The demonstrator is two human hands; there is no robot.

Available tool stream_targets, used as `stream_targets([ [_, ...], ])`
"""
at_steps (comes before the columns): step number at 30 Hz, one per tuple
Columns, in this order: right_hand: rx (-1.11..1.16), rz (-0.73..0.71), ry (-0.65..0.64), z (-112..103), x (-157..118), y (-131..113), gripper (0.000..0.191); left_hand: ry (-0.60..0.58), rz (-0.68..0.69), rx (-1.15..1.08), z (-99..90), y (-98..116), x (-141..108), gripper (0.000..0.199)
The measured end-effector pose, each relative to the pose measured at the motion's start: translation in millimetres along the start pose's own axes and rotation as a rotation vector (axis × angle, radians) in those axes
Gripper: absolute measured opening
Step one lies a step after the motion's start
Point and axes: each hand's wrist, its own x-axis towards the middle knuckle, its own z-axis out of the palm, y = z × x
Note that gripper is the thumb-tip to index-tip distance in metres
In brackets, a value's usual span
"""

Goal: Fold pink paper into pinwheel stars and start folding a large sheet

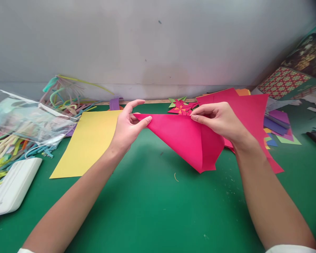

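A folded sheet of pinkish-red paper is held up above the green table, its fold running along the top and a point hanging down. My left hand pinches its left corner between thumb and fingers, with the index finger raised. Farther right on the same top edge, my right hand grips the paper between thumb and fingertips. Left of the held paper, a yellow sheet lies flat, partly behind my left forearm. Red sheets lie behind and to the right of my right hand.
Cut-paper flower shapes lie near the grey wall. Pipe cleaners and a clear plastic bag crowd the left, beside a white power strip. At the right are purple paper pieces and a patterned bag.
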Motion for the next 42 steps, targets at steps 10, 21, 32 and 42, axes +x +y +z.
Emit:
stream_targets([
  [10, 0.019, 0.008, 0.005, -1.0, -0.1, 0.2, 0.022, 0.017, 0.06, 0.039, -7.8, 4.5, 1.0, 0.024],
  [21, 0.047, -0.016, 0.039, 5.6, 3.3, 5.4, 0.019, 0.039, 0.035, 0.037, -7.0, 3.8, 2.4, 0.024],
  [32, 0.026, 0.001, -0.059, 10.4, -0.1, -3.5, 0.018, -0.212, 0.04, 0.207, -30.2, 16.5, 10.8, 0.016],
  [42, 0.079, 0.027, -0.051, 9.6, -0.9, -2.6, 0.018, -0.134, 0.055, 0.152, -22.6, 16.5, 8.7, 0.011],
])
